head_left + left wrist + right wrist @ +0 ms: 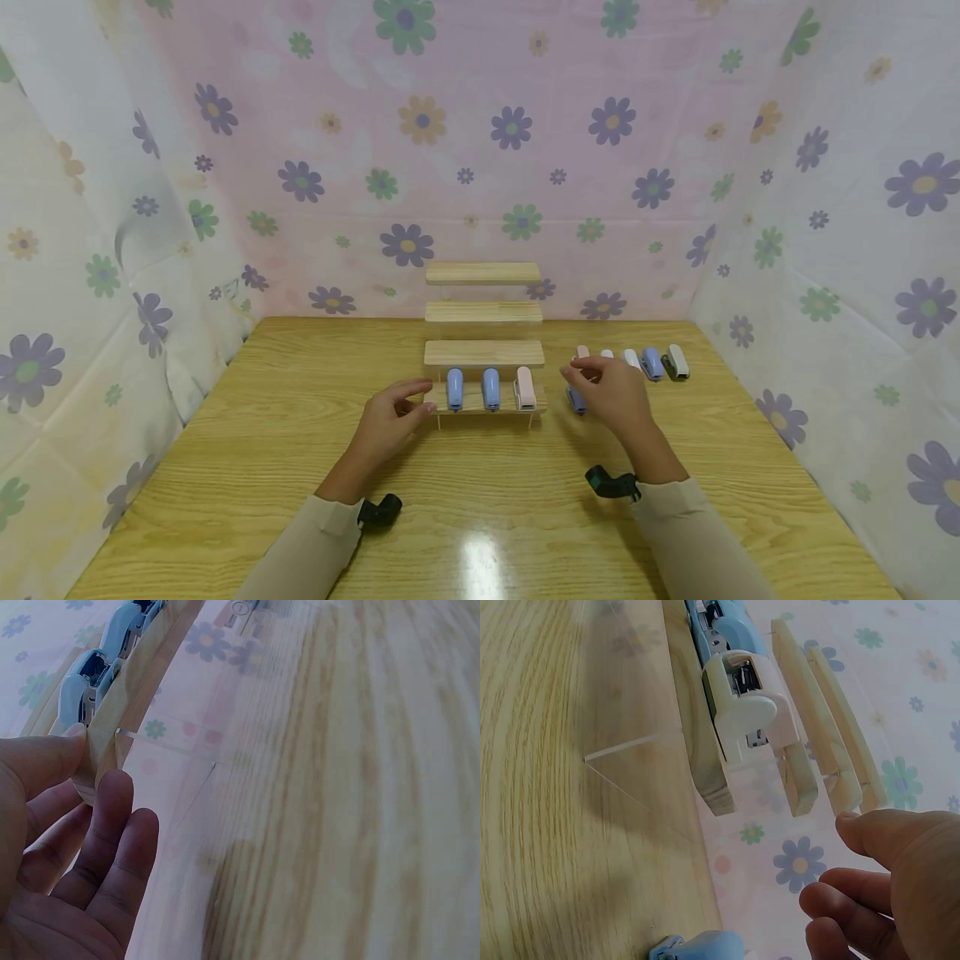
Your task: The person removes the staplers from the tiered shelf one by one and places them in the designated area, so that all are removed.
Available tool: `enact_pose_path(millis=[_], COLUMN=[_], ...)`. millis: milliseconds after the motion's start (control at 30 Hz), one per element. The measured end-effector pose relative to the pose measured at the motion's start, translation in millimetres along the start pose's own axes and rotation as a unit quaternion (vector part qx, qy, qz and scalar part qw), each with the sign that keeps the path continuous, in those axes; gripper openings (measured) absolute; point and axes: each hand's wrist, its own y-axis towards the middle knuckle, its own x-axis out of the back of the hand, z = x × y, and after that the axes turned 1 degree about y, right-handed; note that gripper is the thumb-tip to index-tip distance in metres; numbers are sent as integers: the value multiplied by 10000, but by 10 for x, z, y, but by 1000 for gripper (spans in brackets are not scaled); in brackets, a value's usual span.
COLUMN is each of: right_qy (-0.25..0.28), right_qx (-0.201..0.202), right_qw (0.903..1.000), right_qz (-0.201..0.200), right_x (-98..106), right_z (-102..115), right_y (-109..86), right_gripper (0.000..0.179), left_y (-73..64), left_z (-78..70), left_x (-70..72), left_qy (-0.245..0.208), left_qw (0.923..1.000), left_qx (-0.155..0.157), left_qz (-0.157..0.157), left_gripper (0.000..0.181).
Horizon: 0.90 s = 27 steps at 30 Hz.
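A tiered wooden display rack [483, 354] stands on the table, its boards on clear supports. On its lowest board sit two blue mini staplers [454, 390] and a pink one [524, 389], side by side. My left hand [388, 419] grips the left end of that board, thumb at the front edge and index finger toward the back. Right of the rack, my right hand [611, 396] hovers, fingers loosely bent and holding nothing. A blue stapler [576, 400] lies on the table just below it, partly hidden in the head view; the right wrist view shows it apart from the fingers.
More staplers line the table behind my right hand: a blue one [652, 363], a white and dark one [677, 362] and others partly covered by the hand. Flower-print cloth [480, 179] hangs at the back and both sides.
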Motion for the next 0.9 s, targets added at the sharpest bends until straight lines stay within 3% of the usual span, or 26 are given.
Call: enact_pose_path(millis=[333, 667, 900], right_qy=[38, 224, 212], right_qx=[437, 355, 523], right_qw=[9990, 9988, 9981], right_qz=[-32, 270, 233], right_x=[-66, -173, -218], right_z=[102, 178, 223], right_y=[-37, -82, -85], right_gripper=[40, 40, 49], left_y=[-3, -18, -3], left_z=[-11, -1, -8], left_x=[1, 2, 13], left_qy=[2, 57, 36], left_qw=[10000, 10000, 10000], left_qx=[63, 56, 24], left_qz=[-6, -25, -17], left_gripper=[37, 37, 37])
